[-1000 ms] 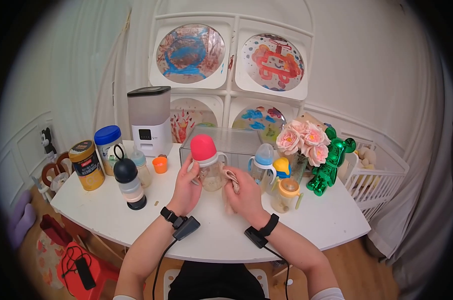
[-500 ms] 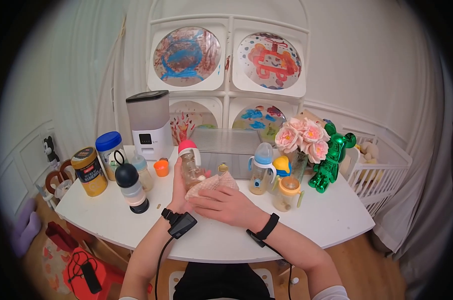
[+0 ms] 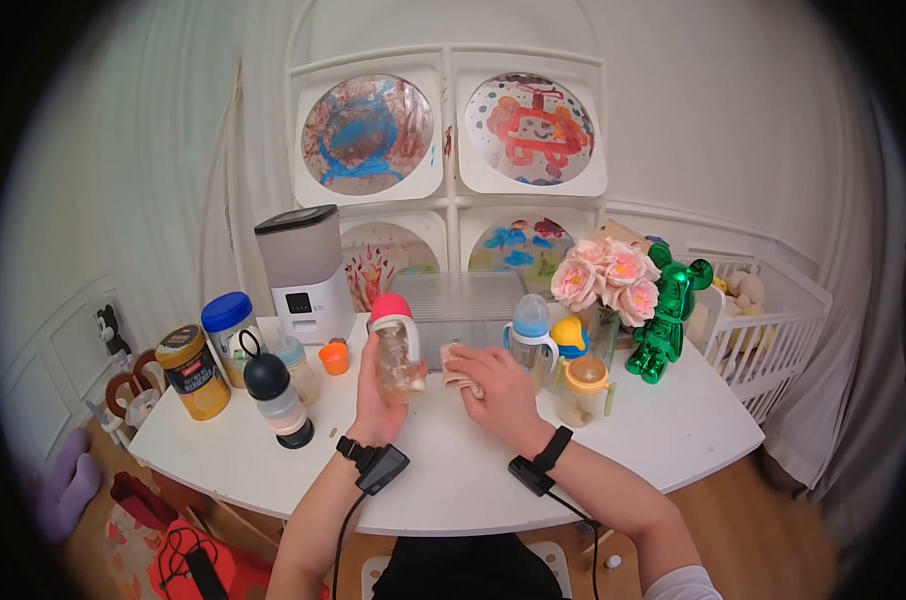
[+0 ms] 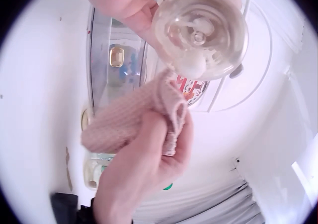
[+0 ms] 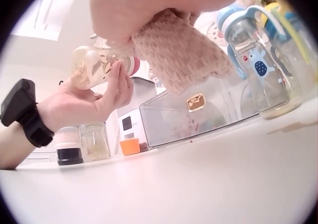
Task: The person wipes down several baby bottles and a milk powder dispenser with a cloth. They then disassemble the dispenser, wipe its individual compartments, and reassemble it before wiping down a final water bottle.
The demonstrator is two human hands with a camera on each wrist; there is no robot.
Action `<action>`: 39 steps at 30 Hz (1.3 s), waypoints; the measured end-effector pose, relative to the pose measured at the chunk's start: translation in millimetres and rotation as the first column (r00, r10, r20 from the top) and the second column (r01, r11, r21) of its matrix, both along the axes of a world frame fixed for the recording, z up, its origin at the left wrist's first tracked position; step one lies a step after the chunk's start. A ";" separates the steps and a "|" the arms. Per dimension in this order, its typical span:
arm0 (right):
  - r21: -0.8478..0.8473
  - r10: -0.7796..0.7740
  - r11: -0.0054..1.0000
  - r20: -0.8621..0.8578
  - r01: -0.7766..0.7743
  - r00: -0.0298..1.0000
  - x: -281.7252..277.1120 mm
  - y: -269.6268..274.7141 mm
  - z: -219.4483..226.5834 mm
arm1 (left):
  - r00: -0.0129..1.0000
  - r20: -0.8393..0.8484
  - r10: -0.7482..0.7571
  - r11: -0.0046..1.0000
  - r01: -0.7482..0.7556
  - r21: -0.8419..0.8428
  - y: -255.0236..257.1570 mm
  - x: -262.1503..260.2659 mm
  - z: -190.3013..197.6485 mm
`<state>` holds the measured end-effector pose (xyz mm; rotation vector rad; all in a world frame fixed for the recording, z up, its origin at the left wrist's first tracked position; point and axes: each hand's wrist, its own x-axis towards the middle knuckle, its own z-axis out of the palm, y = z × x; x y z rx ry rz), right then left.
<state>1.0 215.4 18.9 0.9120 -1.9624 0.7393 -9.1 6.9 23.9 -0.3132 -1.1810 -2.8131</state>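
Note:
My left hand (image 3: 376, 405) holds a clear baby bottle (image 3: 401, 362) with a pink cap (image 3: 390, 306) and a white handle, tilted above the table. In the left wrist view the bottle's round base (image 4: 198, 37) faces the camera, with a white ball and tube visible inside. To the right of the bottle, my right hand (image 3: 505, 397) pinches a folded pink waffle-textured cloth (image 3: 461, 370) between thumb and fingers. The cloth (image 5: 181, 52) hangs from the fingers in the right wrist view, apart from the bottle in the head view.
A clear lidded box (image 3: 463, 310) stands behind the hands. To the left are a black-topped stacked container (image 3: 278, 395), a milk powder tin (image 3: 195, 375) and an orange cup (image 3: 334, 357). Blue (image 3: 530, 335) and yellow (image 3: 583, 385) bottles, flowers and a green bear figure (image 3: 663, 320) stand right.
The cloth was beside the upright bottle, then wrapped over its lower part; now it is drawn off to the right. The left hand has kept hold of the bottle, which is now tilted.

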 end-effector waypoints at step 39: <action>0.398 0.337 0.895 -0.309 -0.201 0.890 23.7 -16.9 10.6 | 0.991 0.127 -0.049 0.999 0.047 0.017 -9.8 -13.8 -20.6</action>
